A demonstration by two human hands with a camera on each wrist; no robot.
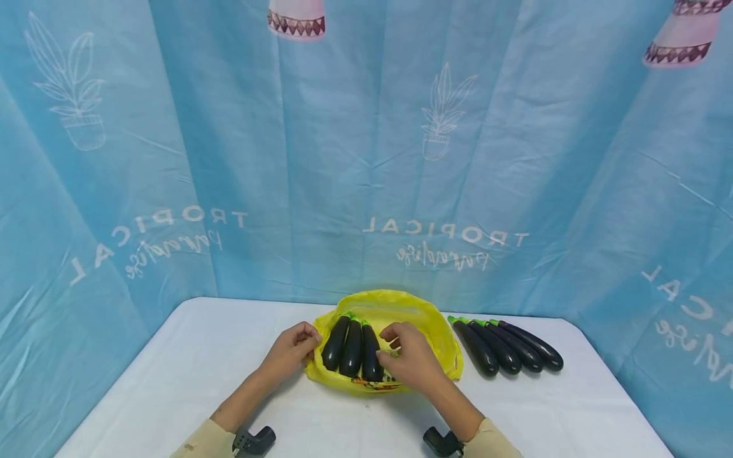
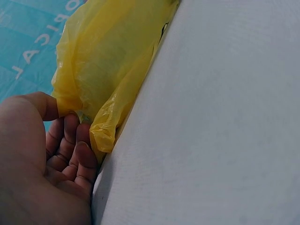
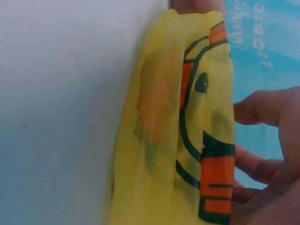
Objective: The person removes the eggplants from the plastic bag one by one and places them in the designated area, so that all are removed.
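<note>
A yellow plastic bag [image 1: 389, 302] lies spread wide on the white table, with three dark eggplants [image 1: 353, 348] side by side in its left part, green stems pointing away. My left hand [image 1: 293, 348] pinches the bag's left edge; in the left wrist view, the thumb presses the yellow film [image 2: 112, 51] against the fingers. My right hand [image 1: 413, 357] is over the bag's front, beside the rightmost of the three eggplants, its fingers bent and a gap between thumb and forefinger. In the right wrist view, the bag's printed front wall [image 3: 187, 117] partly hides those fingers.
Several more eggplants [image 1: 518, 346] lie in a slanted row on the table, right of the bag. The white table [image 1: 229, 331] meets a blue printed curtain [image 1: 332, 159] at its back and sides. Dark wrist cameras [image 1: 254, 440] are strapped below both hands.
</note>
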